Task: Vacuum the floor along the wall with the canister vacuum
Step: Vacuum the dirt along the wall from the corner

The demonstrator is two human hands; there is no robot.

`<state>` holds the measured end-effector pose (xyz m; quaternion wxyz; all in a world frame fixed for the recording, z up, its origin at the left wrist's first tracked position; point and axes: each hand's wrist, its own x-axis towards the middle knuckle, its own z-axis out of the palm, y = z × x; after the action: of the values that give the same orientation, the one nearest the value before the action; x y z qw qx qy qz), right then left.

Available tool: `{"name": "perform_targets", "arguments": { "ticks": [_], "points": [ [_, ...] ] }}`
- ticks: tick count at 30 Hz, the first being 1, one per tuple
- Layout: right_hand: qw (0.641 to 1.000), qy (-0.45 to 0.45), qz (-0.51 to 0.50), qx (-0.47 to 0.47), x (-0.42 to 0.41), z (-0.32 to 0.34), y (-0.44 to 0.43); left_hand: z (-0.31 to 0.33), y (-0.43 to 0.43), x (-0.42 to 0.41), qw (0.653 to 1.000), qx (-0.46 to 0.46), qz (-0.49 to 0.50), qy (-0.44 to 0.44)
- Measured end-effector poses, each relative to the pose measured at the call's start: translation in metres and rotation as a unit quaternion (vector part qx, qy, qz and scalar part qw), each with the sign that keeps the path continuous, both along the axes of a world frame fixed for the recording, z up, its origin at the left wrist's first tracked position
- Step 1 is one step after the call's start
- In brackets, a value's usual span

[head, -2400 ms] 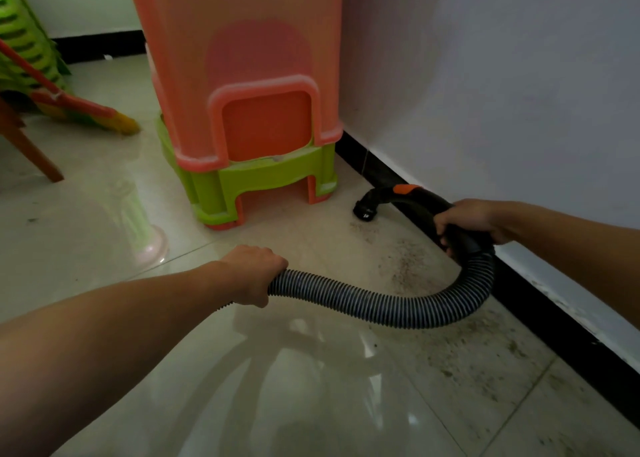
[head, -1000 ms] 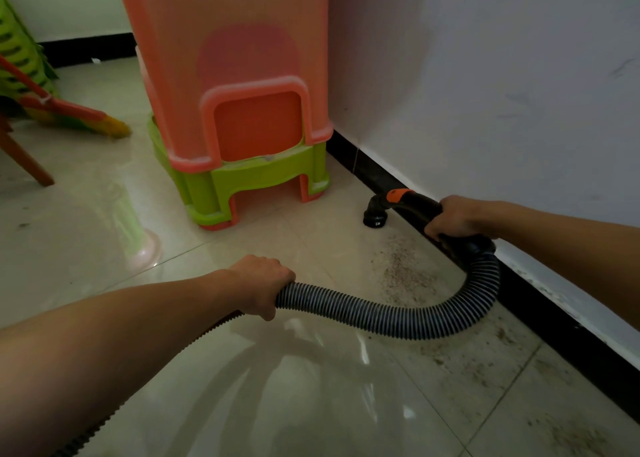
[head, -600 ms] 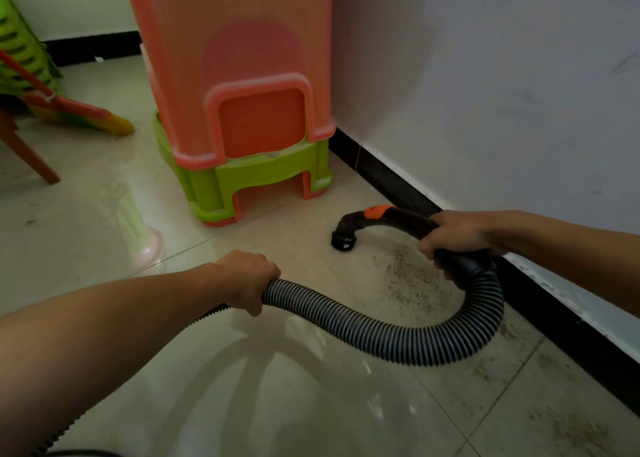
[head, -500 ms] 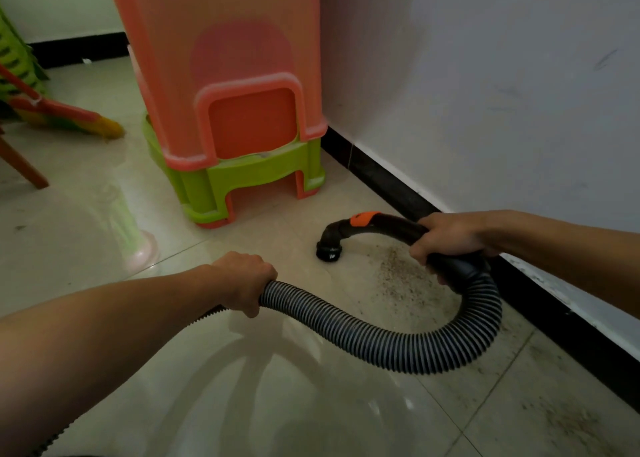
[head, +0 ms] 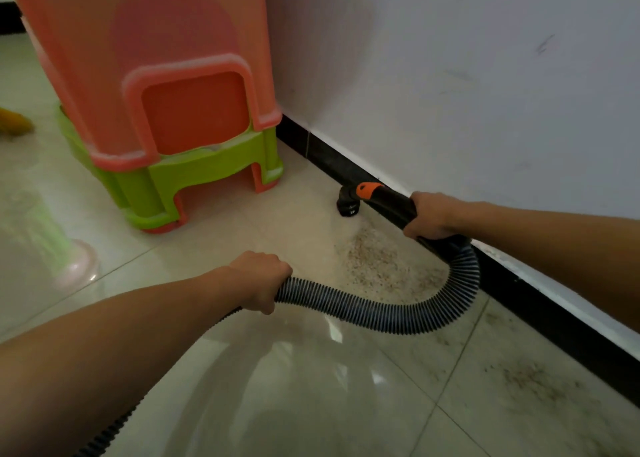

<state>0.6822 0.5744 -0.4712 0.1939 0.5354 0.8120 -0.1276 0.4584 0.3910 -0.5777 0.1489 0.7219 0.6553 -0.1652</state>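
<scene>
A: Hands?
B: Right hand (head: 431,215) wrapped round the black handle (head: 391,202), just off the baseboard (head: 554,311). Left hand (head: 263,280) fisted round the hose (head: 381,314), further out on the floor (head: 311,387).
A: Nozzle?
B: Nozzle (head: 348,207) points mouth-down at the tile, just beside the baseboard, below the wall (head: 450,75). Can't tell if it touches the tile. Orange tab (head: 369,189) sits on the bend right behind it.
A: Hose run?
B: From the handle it loops along the baseboard and curves back to the left hand. Then it passes under the left forearm and off the bottom-left edge.
A: Dirt?
B: Speckled patch (head: 384,262) inside the loop, between nozzle and hose. Second patch (head: 526,380) nearer the camera, near the baseboard.
A: Anything nearby?
B: Orange stool (head: 156,58) stacked on green stool (head: 207,172), beside the wall. Near the nozzle, apart from it.
</scene>
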Motion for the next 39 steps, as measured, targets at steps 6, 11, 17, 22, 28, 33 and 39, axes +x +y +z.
{"name": "perform_targets", "arguments": {
  "ticks": [6,11,17,22,28,33,39],
  "points": [
    [0.998,-0.047,0.011,0.046,-0.041,0.002,0.008,-0.018,-0.004,-0.019,1.0,0.004,0.019,-0.024],
    [0.996,-0.062,0.003,0.056,-0.026,-0.001,0.002,-0.047,0.012,-0.011,0.998,-0.002,-0.01,-0.054],
    [0.996,-0.051,-0.067,0.018,0.038,-0.007,-0.007,-0.073,0.041,0.024,0.993,-0.001,-0.084,-0.088],
    [0.99,-0.013,-0.14,-0.015,0.081,-0.013,-0.011,-0.069,0.05,0.055,0.989,-0.007,-0.131,-0.073],
    [0.946,0.177,-0.259,-0.08,0.094,-0.042,-0.002,-0.048,0.031,0.035,0.995,-0.019,-0.096,-0.031],
    [0.916,0.217,-0.313,-0.13,0.117,-0.042,-0.012,-0.018,-0.014,0.029,0.998,-0.056,-0.019,-0.028],
    [0.908,0.213,-0.323,-0.161,0.161,-0.026,-0.017,0.018,-0.027,0.07,0.998,-0.05,0.018,-0.018]
  ]
}}
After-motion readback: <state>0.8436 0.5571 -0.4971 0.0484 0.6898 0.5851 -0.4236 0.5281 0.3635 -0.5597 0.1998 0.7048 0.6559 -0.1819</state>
